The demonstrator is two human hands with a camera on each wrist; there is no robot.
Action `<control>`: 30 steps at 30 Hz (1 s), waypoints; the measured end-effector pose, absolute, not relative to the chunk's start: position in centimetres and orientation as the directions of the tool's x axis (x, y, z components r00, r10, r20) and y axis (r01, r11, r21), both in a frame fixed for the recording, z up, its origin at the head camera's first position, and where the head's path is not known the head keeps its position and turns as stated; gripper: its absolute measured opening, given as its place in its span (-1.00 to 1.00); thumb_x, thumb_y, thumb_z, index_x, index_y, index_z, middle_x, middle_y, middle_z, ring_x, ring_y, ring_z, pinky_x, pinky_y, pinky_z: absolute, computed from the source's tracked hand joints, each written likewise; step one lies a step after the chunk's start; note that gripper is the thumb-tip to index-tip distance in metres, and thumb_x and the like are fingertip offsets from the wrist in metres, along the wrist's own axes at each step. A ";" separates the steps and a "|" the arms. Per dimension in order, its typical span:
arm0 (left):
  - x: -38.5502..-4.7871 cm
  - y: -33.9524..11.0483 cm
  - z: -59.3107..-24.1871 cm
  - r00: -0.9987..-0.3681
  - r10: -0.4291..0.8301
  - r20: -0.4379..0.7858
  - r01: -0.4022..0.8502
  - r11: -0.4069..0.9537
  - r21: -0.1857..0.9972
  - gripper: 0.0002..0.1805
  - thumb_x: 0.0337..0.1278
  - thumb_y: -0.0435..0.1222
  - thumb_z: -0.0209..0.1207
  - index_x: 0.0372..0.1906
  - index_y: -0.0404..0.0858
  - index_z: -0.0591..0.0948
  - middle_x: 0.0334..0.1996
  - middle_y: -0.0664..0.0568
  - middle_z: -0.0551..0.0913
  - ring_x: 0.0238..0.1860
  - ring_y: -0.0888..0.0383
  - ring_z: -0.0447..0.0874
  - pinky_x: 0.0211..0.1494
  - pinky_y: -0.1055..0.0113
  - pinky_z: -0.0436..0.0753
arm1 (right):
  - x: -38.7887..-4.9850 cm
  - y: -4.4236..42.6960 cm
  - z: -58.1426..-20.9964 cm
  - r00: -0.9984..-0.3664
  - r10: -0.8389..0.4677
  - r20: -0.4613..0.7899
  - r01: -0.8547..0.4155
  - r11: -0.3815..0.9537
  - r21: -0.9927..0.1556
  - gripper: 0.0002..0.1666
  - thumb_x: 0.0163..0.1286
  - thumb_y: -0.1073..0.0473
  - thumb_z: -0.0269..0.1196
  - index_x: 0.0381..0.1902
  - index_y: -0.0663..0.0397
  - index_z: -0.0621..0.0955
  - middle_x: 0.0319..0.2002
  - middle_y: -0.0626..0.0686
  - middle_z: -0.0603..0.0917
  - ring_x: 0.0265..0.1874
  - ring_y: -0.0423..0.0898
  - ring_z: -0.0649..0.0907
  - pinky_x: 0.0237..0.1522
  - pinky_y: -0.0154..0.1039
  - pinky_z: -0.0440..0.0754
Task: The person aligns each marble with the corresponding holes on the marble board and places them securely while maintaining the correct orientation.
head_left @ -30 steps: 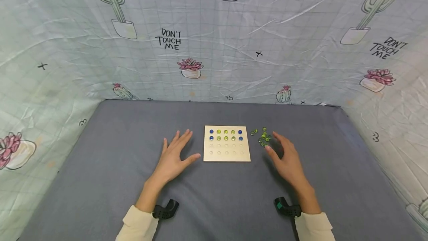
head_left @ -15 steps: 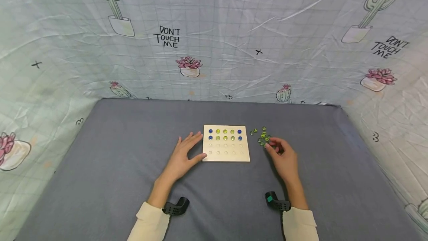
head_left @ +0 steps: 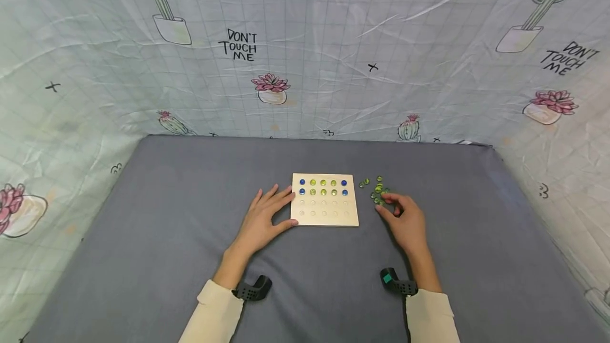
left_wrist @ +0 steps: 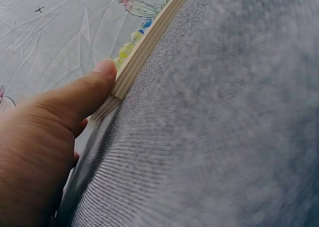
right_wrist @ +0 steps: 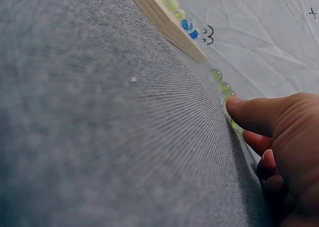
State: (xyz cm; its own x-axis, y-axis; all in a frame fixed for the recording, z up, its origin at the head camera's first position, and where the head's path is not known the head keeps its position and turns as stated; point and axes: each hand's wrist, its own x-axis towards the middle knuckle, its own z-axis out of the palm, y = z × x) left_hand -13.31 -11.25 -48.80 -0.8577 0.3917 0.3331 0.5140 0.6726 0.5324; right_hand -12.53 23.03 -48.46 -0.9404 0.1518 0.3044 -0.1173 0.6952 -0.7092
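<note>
A light wooden board (head_left: 324, 218) lies on the grey cloth, with rows of round hollows. Blue and yellow-green marbles fill its two far rows; the two near rows of hollows hold none. My left hand (head_left: 262, 223) rests at the board's left side, its fingers spread, the thumb touching the near left corner. In the left wrist view, the thumb (left_wrist: 99, 82) lies against the board's edge. My right hand (head_left: 407, 224) is at the loose green marbles (head_left: 379, 186) right of the board. Its thumb and curled forefinger pinch a green marble (right_wrist: 234, 122), partly covered by the thumb.
The grey cloth (head_left: 190, 184) spreads over the table around the board. A printed fabric wall (head_left: 324, 68) with cactus drawings rises behind and at both sides. Black wrist mounts (head_left: 253, 288) sit on both forearms.
My left hand has moved right and now touches the board. The right thumb and fingers, spread apart at first, have come together among the loose marbles. The head view has tilted slightly down.
</note>
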 end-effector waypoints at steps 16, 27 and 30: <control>-13.6 -11.3 -48.8 -0.850 0.402 0.341 0.526 0.673 0.519 -0.29 0.02 0.05 0.32 0.28 -0.15 0.51 0.31 0.03 0.42 0.40 -0.12 0.17 0.47 -0.11 -0.06 | -13.0 23.1 -48.3 -0.935 0.131 0.330 -0.142 0.714 -0.686 -0.70 0.09 0.23 0.48 -0.17 0.09 0.71 -0.38 0.02 0.61 -0.55 -0.18 0.34 -0.53 -0.32 0.24; -13.5 -11.4 -48.8 -0.855 0.402 0.328 0.519 0.676 0.523 -0.27 -0.02 0.05 0.34 0.30 -0.13 0.50 0.32 0.06 0.40 0.41 -0.10 0.15 0.48 -0.10 -0.08 | -13.0 22.9 -48.3 -0.941 0.138 0.308 -0.122 0.711 -0.692 -0.71 0.12 0.22 0.46 -0.17 0.11 0.71 -0.39 0.02 0.61 -0.54 -0.12 0.36 -0.52 -0.31 0.24; -13.5 -11.4 -48.7 -0.857 0.404 0.318 0.515 0.679 0.524 -0.27 0.00 0.06 0.32 0.31 -0.12 0.49 0.33 0.08 0.40 0.41 -0.08 0.14 0.49 -0.07 -0.10 | -13.0 23.0 -48.2 -0.940 0.139 0.310 -0.125 0.708 -0.696 -0.71 0.12 0.22 0.46 -0.16 0.10 0.71 -0.39 0.01 0.61 -0.54 -0.13 0.36 -0.53 -0.32 0.24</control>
State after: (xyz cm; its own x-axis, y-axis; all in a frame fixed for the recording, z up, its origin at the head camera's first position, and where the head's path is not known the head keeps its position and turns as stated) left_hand -13.53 -11.38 -48.67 -0.8574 0.4044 0.3183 0.5146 0.6789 0.5237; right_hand -12.98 23.00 -48.23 -0.9404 0.1389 0.3104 -0.1251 0.7075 -0.6955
